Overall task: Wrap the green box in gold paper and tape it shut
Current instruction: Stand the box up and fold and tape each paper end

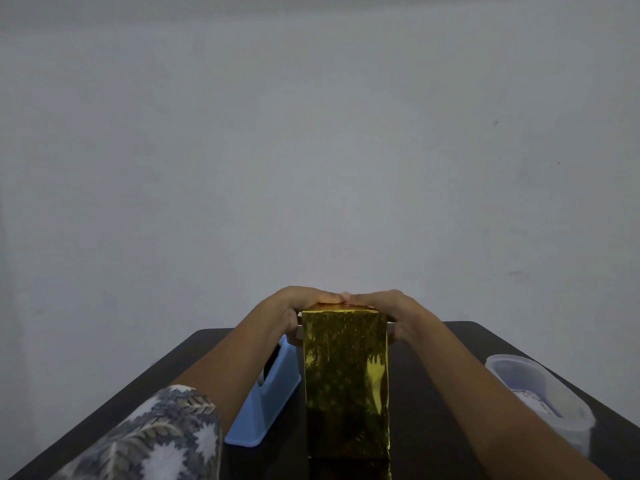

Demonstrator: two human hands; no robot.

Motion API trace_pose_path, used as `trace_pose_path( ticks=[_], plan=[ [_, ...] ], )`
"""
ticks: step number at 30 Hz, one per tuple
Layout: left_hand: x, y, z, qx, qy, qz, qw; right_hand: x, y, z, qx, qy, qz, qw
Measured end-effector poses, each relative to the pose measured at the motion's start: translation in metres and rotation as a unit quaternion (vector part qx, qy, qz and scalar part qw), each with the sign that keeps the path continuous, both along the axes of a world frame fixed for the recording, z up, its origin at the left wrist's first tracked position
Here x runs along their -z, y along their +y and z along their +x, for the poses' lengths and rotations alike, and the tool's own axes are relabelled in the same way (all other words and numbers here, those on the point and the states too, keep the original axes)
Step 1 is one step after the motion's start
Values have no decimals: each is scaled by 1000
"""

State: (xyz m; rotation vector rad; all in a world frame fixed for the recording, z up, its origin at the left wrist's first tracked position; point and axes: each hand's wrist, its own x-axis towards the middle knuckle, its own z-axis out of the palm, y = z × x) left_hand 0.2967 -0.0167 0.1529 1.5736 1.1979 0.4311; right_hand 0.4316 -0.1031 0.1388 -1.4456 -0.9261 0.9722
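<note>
Both hands, left [300, 305] and right [388, 305], clasp the top of the upright gold-wrapped box [346, 375].

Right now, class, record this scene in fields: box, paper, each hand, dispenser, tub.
box: upright on table
paper: gold, covers near face
left hand: grips box top, left side
right hand: grips box top, right side
dispenser: blue, left of box
tub: translucent, far right
</note>
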Motion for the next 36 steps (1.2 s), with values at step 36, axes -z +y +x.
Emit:
trace_pose_path(
  ticks=[36],
  plan=[
    [85, 28, -114, -178, 1, 2, 984, 5, 8, -5, 77, 22, 42, 996]
  ],
)
